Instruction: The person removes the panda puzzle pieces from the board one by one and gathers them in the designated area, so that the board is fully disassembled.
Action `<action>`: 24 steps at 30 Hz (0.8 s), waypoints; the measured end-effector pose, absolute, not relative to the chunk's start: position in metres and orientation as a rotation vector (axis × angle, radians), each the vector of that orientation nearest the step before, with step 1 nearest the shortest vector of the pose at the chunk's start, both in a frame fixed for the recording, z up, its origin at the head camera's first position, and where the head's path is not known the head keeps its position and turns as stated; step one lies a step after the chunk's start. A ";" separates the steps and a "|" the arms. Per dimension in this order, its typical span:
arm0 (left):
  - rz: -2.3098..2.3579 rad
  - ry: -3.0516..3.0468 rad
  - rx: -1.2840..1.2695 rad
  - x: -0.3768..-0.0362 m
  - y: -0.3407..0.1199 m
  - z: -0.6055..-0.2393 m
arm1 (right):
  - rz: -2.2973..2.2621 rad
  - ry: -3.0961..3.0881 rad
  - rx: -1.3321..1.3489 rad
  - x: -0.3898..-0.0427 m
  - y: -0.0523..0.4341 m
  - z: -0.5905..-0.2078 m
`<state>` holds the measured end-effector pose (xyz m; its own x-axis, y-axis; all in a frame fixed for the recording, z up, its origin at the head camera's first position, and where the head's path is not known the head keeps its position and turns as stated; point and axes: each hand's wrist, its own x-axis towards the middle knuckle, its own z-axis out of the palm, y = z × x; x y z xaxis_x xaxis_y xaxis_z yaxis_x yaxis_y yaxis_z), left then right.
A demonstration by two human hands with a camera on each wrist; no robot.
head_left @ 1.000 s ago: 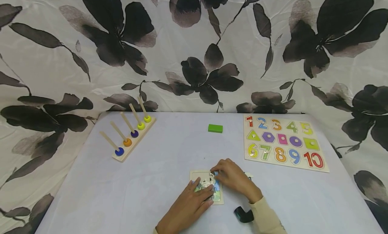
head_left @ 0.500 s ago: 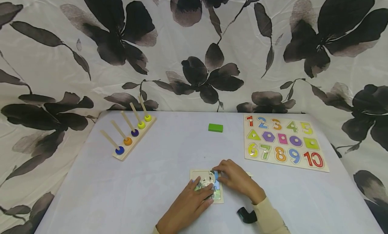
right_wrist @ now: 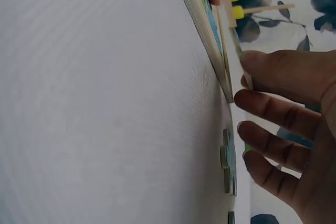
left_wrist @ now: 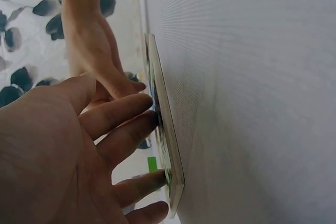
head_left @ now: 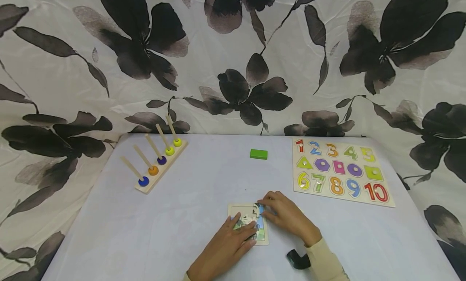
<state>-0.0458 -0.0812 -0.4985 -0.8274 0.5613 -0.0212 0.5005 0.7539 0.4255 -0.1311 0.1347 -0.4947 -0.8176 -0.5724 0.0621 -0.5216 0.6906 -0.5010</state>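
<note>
The jigsaw puzzle tray (head_left: pixel 248 223) sits low in the frame's centre, bare counter (head_left: pixel 189 216) all around it. The left hand (head_left: pixel 225 248) lies flat, fingers (left_wrist: pixel 118 116) straight, pressing its pieces. The right hand (head_left: pixel 287 216) pinches a white puzzle piece (head_left: pixel 256 210) at the tray's upper right corner (loose pieces (right_wrist: pixel 227 161) lie beneath its palm).

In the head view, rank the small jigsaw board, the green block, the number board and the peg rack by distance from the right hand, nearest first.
From the right hand:
1. Small jigsaw board, touching its fingertips, just left.
2. Green block, farther back on the table.
3. Number board, back right; close to the block's distance, so 2 and 3 are hard to separate.
4. Peg rack, far left.
</note>
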 end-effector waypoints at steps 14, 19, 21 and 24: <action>0.660 2.830 0.856 -0.042 -0.082 -0.500 | -1.031 2.712 -0.858 -0.134 0.144 -0.496; 0.668 2.810 0.840 -0.042 -0.082 -0.499 | -1.058 2.708 -0.839 -0.133 0.147 -0.494; 0.673 2.803 0.832 -0.042 -0.082 -0.499 | -1.068 2.715 -0.833 -0.133 0.150 -0.494; 0.674 2.803 0.828 -0.042 -0.083 -0.500 | -1.097 2.719 -0.826 -0.133 0.155 -0.495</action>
